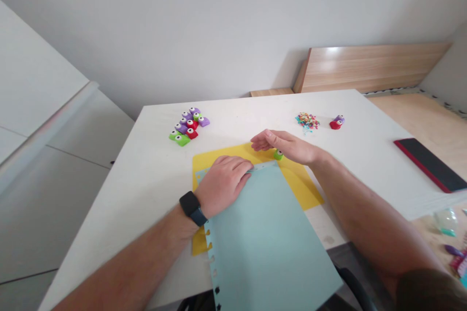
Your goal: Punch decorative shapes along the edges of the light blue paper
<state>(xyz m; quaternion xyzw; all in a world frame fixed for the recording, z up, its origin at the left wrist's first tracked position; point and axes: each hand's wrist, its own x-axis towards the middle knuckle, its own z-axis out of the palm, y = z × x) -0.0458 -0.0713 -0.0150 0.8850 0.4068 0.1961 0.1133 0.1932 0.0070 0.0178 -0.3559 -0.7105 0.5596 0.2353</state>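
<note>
My left hand (226,182), a dark watch on its wrist, is closed on the far edge of a light blue sheet (270,233). Notches run down the sheet's left side, and small cut-outs mark its far edge. Beneath it lies a yellow sheet (306,189), partly covered. My right hand (282,145) is open over the yellow sheet's far side, fingers stretched out to the left. By its palm is a small green piece with a googly eye (278,154), partly hidden; whether the hand touches it I cannot tell.
On the white table (153,175), a cluster of purple, red and green googly-eyed pieces (188,126) sits at the far left. A pile of colourful confetti (307,121) and a red-and-purple pair of eyed pieces (337,122) lie far right. A dark, red-edged slab (430,163) rests at the right edge.
</note>
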